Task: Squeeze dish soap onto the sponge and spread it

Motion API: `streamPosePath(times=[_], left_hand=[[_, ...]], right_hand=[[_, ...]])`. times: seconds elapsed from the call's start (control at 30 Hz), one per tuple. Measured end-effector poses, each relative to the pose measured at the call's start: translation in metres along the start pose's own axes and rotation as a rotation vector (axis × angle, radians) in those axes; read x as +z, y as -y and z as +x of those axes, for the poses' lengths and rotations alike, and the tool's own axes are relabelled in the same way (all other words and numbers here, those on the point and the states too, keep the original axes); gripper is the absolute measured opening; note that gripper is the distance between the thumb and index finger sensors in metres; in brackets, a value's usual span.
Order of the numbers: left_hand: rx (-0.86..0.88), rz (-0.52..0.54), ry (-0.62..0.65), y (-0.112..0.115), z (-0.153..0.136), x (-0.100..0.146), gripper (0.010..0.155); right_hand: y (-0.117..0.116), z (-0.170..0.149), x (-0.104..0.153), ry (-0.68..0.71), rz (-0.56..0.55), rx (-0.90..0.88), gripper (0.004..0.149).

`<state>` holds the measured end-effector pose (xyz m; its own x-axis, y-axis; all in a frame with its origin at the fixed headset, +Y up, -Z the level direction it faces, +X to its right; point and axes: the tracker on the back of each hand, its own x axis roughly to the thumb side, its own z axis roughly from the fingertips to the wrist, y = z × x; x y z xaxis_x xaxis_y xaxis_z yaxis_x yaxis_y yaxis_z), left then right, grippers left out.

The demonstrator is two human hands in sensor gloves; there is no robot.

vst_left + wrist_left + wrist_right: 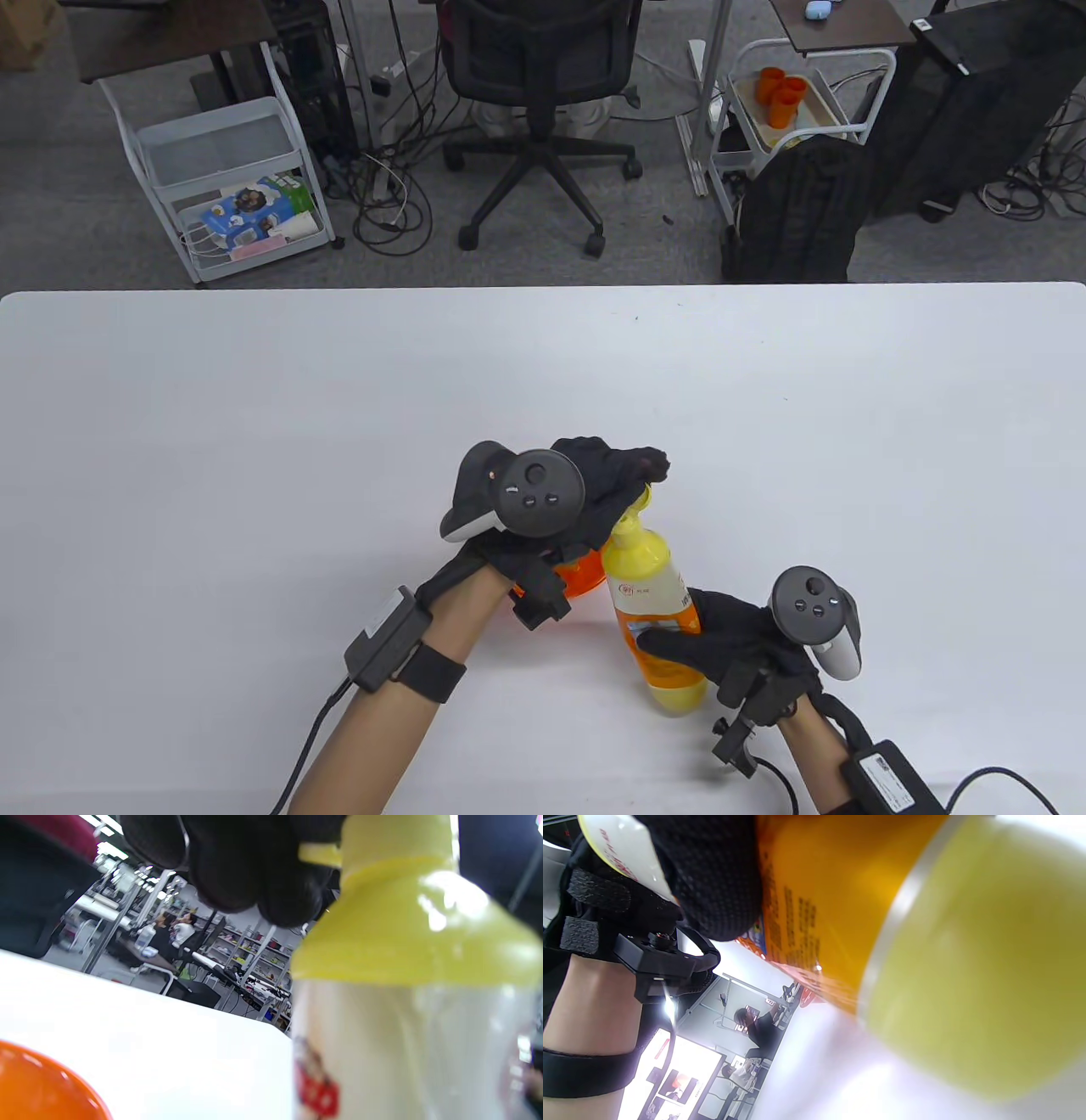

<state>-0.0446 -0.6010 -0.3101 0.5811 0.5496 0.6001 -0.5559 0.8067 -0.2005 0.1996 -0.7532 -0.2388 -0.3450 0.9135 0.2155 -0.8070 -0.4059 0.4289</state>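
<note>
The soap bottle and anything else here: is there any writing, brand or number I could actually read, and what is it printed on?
No text here can be read for certain.
Dish soap bottle, held by the right hand: red logo and small print on the label, too blurred to read.
Grey box on the right forearm: white sticker, print too small.
Blue packet in the floor cart: pictures only, lettering too small.

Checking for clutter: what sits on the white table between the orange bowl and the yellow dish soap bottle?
Nothing: in the table view the orange bowl lies right beside the yellow dish soap bottle, and no gap is visible between them.
</note>
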Motion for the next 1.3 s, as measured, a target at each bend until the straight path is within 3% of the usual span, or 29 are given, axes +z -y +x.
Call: streamPosePath(times=[0.07, 0.17, 0.27, 0.43, 0.6, 0.83, 0.93, 1.17, 1.3], left_hand=[[-0.019, 0.014, -0.116, -0.004, -0.008, 0.004, 0.058], [-0.234, 0.112, -0.168, -0.013, -0.017, 0.024, 0.062], [-0.432, 0.141, -0.224, -0.016, -0.027, 0.071, 0.066], [-0.612, 0.065, -0.35, -0.006, -0.053, 0.15, 0.075], [-0.655, -0.013, -0.425, 0.015, -0.073, 0.199, 0.084], [-0.673, -0.106, -0.454, 0.034, -0.088, 0.207, 0.092], [-0.669, -0.139, -0.452, 0.038, -0.091, 0.207, 0.092], [-0.65, -0.116, -0.461, 0.031, -0.096, 0.208, 0.091], [-0.639, -0.104, -0.469, 0.028, -0.097, 0.21, 0.091]], right_hand=[[0.002, 0.0, 0.002, -0.009, -0.019, 0.025, 0.052], [0.006, 0.002, 0.006, -0.015, -0.053, 0.068, 0.052], [0.012, 0.005, 0.009, -0.024, -0.111, 0.124, 0.052], [0.018, 0.014, 0.011, -0.049, -0.2, 0.273, 0.053], [0.021, 0.023, 0.011, -0.083, -0.281, 0.452, 0.052], [0.02, 0.052, -0.009, -0.096, -0.354, 0.791, 0.052], [0.018, 0.068, -0.028, -0.109, -0.363, 0.962, 0.052], [0.005, 0.083, -0.068, -0.162, -0.343, 1.312, 0.053], [0.0, 0.083, -0.082, -0.176, -0.338, 1.406, 0.053]])
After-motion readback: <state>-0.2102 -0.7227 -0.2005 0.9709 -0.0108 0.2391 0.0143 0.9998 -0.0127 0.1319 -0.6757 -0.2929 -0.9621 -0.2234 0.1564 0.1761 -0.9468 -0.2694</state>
